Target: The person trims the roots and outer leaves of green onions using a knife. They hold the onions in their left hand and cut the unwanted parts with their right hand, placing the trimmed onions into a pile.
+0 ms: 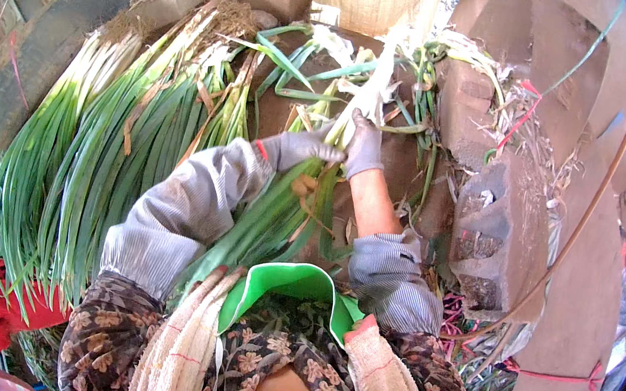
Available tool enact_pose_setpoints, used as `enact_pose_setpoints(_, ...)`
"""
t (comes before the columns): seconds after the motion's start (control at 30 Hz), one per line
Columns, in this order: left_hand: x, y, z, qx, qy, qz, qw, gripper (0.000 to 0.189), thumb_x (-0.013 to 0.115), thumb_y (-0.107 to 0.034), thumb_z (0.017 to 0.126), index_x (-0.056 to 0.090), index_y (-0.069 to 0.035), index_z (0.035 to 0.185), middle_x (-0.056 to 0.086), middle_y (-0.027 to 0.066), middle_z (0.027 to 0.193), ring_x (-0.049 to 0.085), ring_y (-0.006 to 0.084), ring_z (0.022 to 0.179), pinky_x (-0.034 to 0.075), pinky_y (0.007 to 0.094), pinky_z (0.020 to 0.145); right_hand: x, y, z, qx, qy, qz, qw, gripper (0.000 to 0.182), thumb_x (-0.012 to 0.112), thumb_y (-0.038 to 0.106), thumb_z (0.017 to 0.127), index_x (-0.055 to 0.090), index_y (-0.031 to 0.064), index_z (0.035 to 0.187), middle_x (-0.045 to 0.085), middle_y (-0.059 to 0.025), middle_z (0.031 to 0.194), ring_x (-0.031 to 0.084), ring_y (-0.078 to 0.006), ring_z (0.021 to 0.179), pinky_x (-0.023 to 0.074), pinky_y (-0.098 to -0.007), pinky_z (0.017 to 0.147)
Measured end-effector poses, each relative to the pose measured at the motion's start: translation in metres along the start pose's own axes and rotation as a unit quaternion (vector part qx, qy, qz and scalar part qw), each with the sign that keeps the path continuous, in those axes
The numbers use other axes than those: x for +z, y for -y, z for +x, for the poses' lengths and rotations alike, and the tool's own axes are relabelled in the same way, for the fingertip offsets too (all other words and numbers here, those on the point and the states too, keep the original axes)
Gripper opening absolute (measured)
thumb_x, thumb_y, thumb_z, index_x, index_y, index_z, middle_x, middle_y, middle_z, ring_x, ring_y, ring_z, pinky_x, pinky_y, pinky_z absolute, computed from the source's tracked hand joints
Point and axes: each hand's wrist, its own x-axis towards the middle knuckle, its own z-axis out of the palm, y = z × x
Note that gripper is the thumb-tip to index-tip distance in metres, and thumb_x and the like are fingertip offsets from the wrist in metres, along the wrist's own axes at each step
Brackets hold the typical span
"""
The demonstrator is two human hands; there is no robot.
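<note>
Both my hands wear thin grey gloves. My left hand [304, 149] is closed round the stalks of a bunch of green onions [267, 219], whose green leaves trail down towards my lap. Just to its right, my right hand [365, 143] grips the pale stalks of the same bunch, whose white ends point away from me. Beyond my hands lie loose peeled layers and bent leaves [333, 48]. A big pile of long green onions [136, 129], roots at the far end, lies to the left.
On the right stand a broken hollow block [499, 239] and bricks [467, 103] with dry husks about them. A brown hose [593, 205] curves down the right side. Red cloth [5, 296] lies at the lower left. A green-lined apron [289, 279] covers my chest.
</note>
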Motion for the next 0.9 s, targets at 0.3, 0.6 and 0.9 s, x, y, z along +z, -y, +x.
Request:
enact_pose_setpoints(0.3,0.01,-0.026,-0.085,-0.066,0.102,-0.078,0.99,0.053,0.067,-0.019,0.087,0.041,-0.003,0.13,0.06,0.0071,0.095,0.062,0.0165,0.081,0.052,0.0303,0.075,0.01,0.051,0.057,0.044,0.1,0.202,0.973,0.043,0.059,0.047,0.092,0.055,0.0077,0.109,0.062,-0.0118,0.088,0.063,-0.0284,0.076,0.058,-0.044,0.075)
enact_pose_setpoints(0.6,-0.017,-0.053,-0.137,-0.152,-0.019,0.122,0.981,0.056,0.067,-0.009,0.078,0.043,-0.002,0.128,0.058,0.0058,0.091,0.059,0.013,0.078,0.051,0.0303,0.069,-0.121,0.092,0.217,0.002,-0.086,-0.246,0.965,0.035,0.057,0.034,0.092,0.057,0.008,0.115,0.063,-0.0119,0.102,0.062,-0.0279,0.093,0.0525,-0.0419,0.085)
enact_pose_setpoints(0.9,-0.01,-0.142,-0.24,-0.234,-0.022,0.291,0.928,0.071,0.063,-0.012,0.075,0.036,0.0,0.14,0.058,0.0049,0.101,0.057,0.0126,0.088,0.049,0.0277,0.079,-0.185,0.153,0.198,0.014,-0.089,-0.84,0.535,0.042,0.059,0.033,0.09,0.056,0.0093,0.125,0.066,-0.0147,0.105,0.065,-0.0292,0.094,0.0504,-0.039,0.087)
